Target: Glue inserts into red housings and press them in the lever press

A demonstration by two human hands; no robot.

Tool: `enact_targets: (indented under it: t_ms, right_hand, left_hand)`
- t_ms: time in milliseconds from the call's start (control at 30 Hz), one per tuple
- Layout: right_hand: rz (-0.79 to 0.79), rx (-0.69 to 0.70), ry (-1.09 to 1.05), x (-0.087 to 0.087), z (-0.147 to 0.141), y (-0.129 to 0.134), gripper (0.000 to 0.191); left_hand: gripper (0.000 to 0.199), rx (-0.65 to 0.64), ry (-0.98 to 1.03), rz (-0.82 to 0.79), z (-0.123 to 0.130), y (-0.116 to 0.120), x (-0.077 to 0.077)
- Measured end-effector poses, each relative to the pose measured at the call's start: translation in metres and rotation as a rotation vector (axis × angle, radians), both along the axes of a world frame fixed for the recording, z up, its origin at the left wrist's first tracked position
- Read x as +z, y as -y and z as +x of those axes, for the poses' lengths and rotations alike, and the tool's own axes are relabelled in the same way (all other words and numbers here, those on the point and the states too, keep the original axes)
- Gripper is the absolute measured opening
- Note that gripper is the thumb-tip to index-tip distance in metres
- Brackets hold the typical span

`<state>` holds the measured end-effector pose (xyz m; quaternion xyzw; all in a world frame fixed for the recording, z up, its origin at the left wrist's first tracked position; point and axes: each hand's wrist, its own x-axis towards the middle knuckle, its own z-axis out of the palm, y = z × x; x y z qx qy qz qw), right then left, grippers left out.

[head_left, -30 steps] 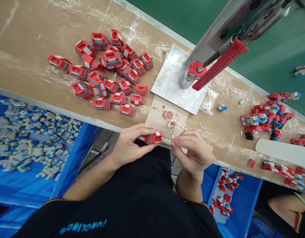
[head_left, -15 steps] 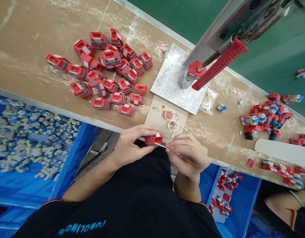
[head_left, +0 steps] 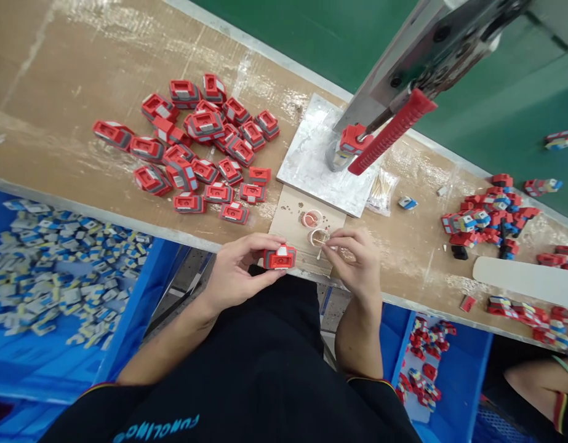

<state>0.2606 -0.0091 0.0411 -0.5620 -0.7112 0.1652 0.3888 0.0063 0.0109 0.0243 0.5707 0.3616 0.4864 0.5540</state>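
Note:
Between its thumb and fingers, my left hand (head_left: 232, 267) holds a red toy vehicle body (head_left: 280, 257), its recessed side turned up. My right hand (head_left: 355, 258) pinches a thin cotton swab (head_left: 324, 242) at the rim of a small clear cup (head_left: 318, 236); the swab's tip is hard to make out. Just behind stands a second small cup (head_left: 312, 218) with reddish contents. Both cups rest on a piece of cardboard (head_left: 284, 221) at the table edge.
Several red vehicle bodies (head_left: 205, 124) lie at left. A press with a red handle (head_left: 392, 132) stands on a metal plate (head_left: 306, 147), beside bagged swabs (head_left: 383, 191). Blue bins (head_left: 131, 307) flank me. Toy parts (head_left: 491, 209) and a co-worker's arm (head_left: 537, 381) are at right.
My right hand has moved away from the red vehicle body, up to the clear cup, with the swab. The body has tipped in my left hand, showing its recess. The view shifted slightly.

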Motion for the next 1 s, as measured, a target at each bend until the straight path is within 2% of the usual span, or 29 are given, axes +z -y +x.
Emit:
enact_targets:
  t_ms: [67, 133, 167, 233, 300, 333, 400, 467, 533, 600, 667, 733, 800, 867, 1000]
  right_hand:
    - [-0.078, 0.025, -0.003, -0.003, 0.009, 0.005, 0.015]
    - [-0.070, -0.068, -0.075, -0.005, 0.035, 0.013, 0.032]
    - [-0.017, -0.180, -0.110, -0.005, 0.054, 0.016, 0.034]
    - [0.123, -0.469, -0.109, -0.006, 0.098, 0.017, 0.027]
    - [0.145, -0.668, 0.007, -0.007, 0.140, 0.006, 0.023]
    - [0.079, -0.677, 0.088, -0.008, 0.157, -0.004, 0.025]
    - [-0.106, -0.569, 0.208, -0.012, 0.180, -0.029, 0.030]
    - [-0.221, -0.449, 0.245, -0.015, 0.187, -0.052, 0.027]
    - [-0.232, -0.413, 0.240, -0.016, 0.181, -0.062, 0.022]
    - [-0.169, -0.434, 0.168, -0.016, 0.164, -0.056, 0.025]
    - [-0.045, -0.432, -0.058, -0.015, 0.137, -0.036, 0.031]
    - [0.078, -0.357, -0.368, -0.015, 0.103, -0.011, 0.032]
    - [0.117, -0.261, -0.561, -0.013, 0.067, 0.011, 0.030]
    - [0.102, -0.207, -0.652, -0.008, 0.036, 0.027, 0.029]
    - [0.063, -0.144, -0.758, 0.002, 0.000, 0.040, 0.035]
  left_hand:
    - [0.028, 0.017, -0.019, -0.019, -0.005, 0.000, 0.002]
    - [0.027, 0.040, -0.052, -0.041, -0.012, -0.001, 0.002]
    - [0.027, 0.051, -0.069, -0.050, -0.016, -0.002, 0.002]
    - [0.028, 0.069, -0.094, -0.060, -0.023, -0.005, -0.001]
    - [0.029, 0.078, -0.102, -0.076, -0.025, -0.008, -0.005]
    - [0.029, 0.080, -0.097, -0.086, -0.025, -0.009, -0.006]
    - [0.029, 0.086, -0.071, -0.100, -0.023, -0.011, -0.007]
    - [0.029, 0.096, -0.039, -0.097, -0.020, -0.010, -0.007]
    - [0.030, 0.120, -0.021, -0.086, -0.018, -0.007, -0.006]
    - [0.031, 0.138, -0.023, -0.091, -0.016, -0.003, -0.006]
    - [0.032, 0.130, -0.030, -0.124, -0.014, 0.000, -0.006]
    - [0.037, 0.094, -0.013, -0.167, -0.009, 0.001, -0.006]
    - [0.045, 0.035, 0.031, -0.201, 0.000, 0.000, -0.005]
    - [0.051, -0.059, 0.114, -0.210, 0.011, -0.003, -0.003]
    - [0.050, -0.249, 0.307, -0.214, 0.029, -0.006, 0.000]
